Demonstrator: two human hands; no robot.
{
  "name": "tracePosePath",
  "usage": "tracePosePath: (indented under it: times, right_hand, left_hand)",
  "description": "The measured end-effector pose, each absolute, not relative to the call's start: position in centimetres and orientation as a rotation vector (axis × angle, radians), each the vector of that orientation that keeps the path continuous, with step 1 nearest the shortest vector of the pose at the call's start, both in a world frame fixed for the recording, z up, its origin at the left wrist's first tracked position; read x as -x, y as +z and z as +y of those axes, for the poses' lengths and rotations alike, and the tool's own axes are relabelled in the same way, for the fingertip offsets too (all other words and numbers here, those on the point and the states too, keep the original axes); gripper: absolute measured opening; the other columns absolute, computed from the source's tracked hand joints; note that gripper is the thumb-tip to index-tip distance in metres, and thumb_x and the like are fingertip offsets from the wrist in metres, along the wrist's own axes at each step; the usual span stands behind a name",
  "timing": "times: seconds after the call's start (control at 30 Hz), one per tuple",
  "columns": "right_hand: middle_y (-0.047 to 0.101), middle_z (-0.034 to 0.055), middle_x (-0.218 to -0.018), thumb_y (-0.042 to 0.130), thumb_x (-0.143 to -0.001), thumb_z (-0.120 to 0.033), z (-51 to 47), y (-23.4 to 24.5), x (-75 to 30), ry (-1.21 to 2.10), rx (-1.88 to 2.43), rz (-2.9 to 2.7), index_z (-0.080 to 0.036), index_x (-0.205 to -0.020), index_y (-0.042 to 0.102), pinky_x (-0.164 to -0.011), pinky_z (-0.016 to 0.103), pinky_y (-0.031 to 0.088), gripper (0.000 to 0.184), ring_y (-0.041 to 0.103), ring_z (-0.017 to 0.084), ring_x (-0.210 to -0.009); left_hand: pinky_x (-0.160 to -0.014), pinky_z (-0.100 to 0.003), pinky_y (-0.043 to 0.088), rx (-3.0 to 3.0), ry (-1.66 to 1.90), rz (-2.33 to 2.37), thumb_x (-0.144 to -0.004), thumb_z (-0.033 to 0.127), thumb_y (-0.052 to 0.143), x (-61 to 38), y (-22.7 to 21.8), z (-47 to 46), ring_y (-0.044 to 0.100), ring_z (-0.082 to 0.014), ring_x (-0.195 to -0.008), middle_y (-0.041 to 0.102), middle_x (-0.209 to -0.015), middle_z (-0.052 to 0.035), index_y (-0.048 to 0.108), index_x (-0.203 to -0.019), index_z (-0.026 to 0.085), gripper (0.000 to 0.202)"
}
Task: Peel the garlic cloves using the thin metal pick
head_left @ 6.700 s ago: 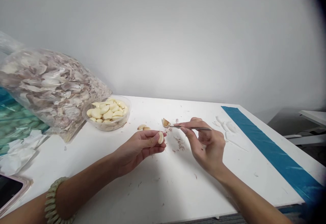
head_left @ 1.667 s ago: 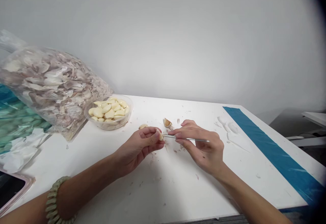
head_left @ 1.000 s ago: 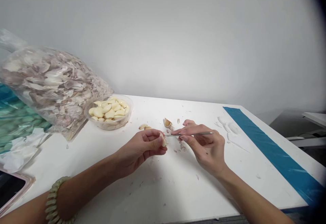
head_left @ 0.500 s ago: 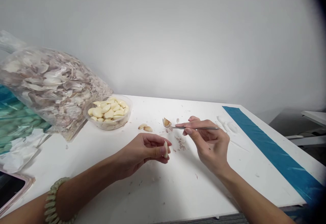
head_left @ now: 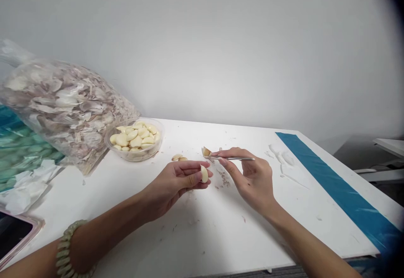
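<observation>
My hands are both busy right over the middle of the white surface (head_left: 202,236). My left hand (head_left: 176,183) is half curled, with a pale garlic clove (head_left: 204,173) pinched between thumb and fingertips, and it looks peeled from here. My right hand (head_left: 252,177) is just to the right of it, holding a thin metal pick (head_left: 233,158) pencil-style between thumb and first fingers, with the other fingers loosely bent. The tip of the pick points left, above the clove in my left hand and not touching it. Right by the tip sits a brownish piece of garlic skin (head_left: 206,151), though I can't tell if they're actually touching. Bits of papery skin (head_left: 224,179) are scattered just under my right hand.

Past my left hand are two small cloves (head_left: 177,157) lying on the surface, and beyond those is a plastic tub (head_left: 135,159) full of peeled cloves. Further left, a big clear bag of garlic skins (head_left: 63,109) slumps against the tub. A strip of blue tape (head_left: 341,193) runs along the surface off to the right of my right hand, and I've got a beaded bracelet (head_left: 65,248) on my left wrist.
</observation>
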State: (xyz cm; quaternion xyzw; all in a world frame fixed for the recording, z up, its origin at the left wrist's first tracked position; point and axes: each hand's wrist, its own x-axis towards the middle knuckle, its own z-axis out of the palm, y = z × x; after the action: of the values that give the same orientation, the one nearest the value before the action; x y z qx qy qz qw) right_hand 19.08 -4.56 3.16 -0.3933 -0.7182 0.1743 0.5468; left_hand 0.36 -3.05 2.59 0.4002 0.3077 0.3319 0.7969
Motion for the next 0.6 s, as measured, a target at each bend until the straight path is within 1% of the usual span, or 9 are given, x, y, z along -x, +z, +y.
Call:
tracePosePath:
  times: [0.13,0.3,0.47,0.6]
  right_hand:
    - [0.070,0.0020,-0.094,0.058,-0.083,-0.008,-4.62,3.06,-19.09,0.451,0.894,-1.751,-0.023,-0.097,0.065,-0.083,0.039,0.053,0.022,0.065,0.018,-0.090]
    - [0.070,0.0018,-0.097,0.056,-0.084,-0.009,-4.57,3.13,-19.09,0.465,0.880,-1.809,-0.025,-0.100,0.064,-0.080,0.037,0.054,0.024,0.065,0.017,-0.091]
    - [0.071,0.0026,-0.093,0.057,-0.085,-0.015,-4.65,3.43,-19.07,0.456,0.964,-1.822,-0.023,-0.097,0.066,-0.078,0.037,0.053,0.017,0.067,0.018,-0.086]
    - [0.072,0.0021,-0.088,0.059,-0.084,-0.017,-4.78,3.62,-19.16,0.452,0.982,-1.768,-0.023,-0.091,0.068,-0.076,0.037,0.053,0.013,0.067,0.018,-0.081]
  left_hand:
    - [-0.084,-0.022,0.044,-0.870,0.752,0.648,-0.075,0.025,0.070,-0.27,2.28,-2.99,0.059,-0.0101,-0.088,0.068,-0.092,-0.0022,0.071,-0.096,0.021,0.022]
    - [-0.088,-0.022,0.043,-0.884,0.787,0.630,-0.079,0.025,0.065,-0.28,2.22,-2.87,0.056,-0.0098,-0.093,0.066,-0.097,-0.0018,0.069,-0.100,0.021,0.022]
    - [-0.087,-0.023,0.043,-0.827,0.812,0.624,-0.078,0.025,0.067,-0.28,2.48,-2.92,0.057,-0.0085,-0.087,0.066,-0.093,-0.0009,0.068,-0.102,0.022,0.024]
    - [-0.086,-0.023,0.043,-0.767,0.830,0.648,-0.075,0.023,0.070,-0.26,2.66,-2.96,0.059,-0.0081,-0.083,0.067,-0.090,-0.0005,0.068,-0.100,0.021,0.025]
